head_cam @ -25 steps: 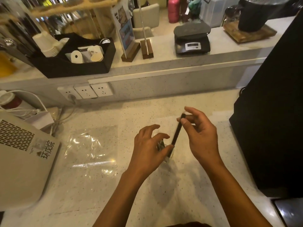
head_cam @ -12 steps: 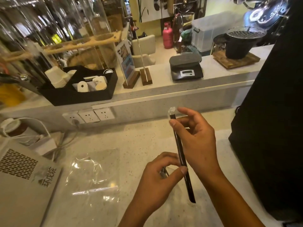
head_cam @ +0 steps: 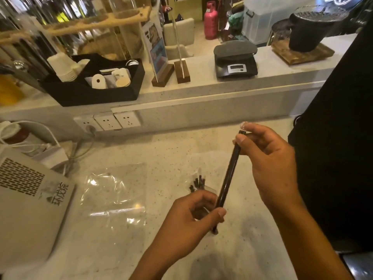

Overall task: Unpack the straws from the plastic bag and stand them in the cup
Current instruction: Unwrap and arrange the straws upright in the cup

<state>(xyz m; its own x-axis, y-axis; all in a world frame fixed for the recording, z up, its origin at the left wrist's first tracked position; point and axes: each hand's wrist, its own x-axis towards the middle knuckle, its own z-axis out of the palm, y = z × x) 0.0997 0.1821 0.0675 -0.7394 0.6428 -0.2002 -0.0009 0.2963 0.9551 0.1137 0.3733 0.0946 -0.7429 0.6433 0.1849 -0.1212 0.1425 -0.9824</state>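
Change: since half a second ago the black straw [head_cam: 229,177] has tilted the other way, its lower end now by the left thumb.
Straw axis: long and steep, upper end toward the right fingertips, lower end toward the viewer.
Right hand [head_cam: 270,158]: pinches the straw's upper end.
Left hand [head_cam: 187,217]: grips a bundle of straws [head_cam: 197,183] in clear wrap.
Plastic bag [head_cam: 115,197]: flat, left of the left hand.
Surface: speckled pale counter [head_cam: 161,150]; wall sockets [head_cam: 116,121] beyond both hands.

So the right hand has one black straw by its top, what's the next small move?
Probably draw the straw up and free: the right hand pinches its top while its lower end sits by the left hand, which grips the bundle. No cup for it is identifiable.
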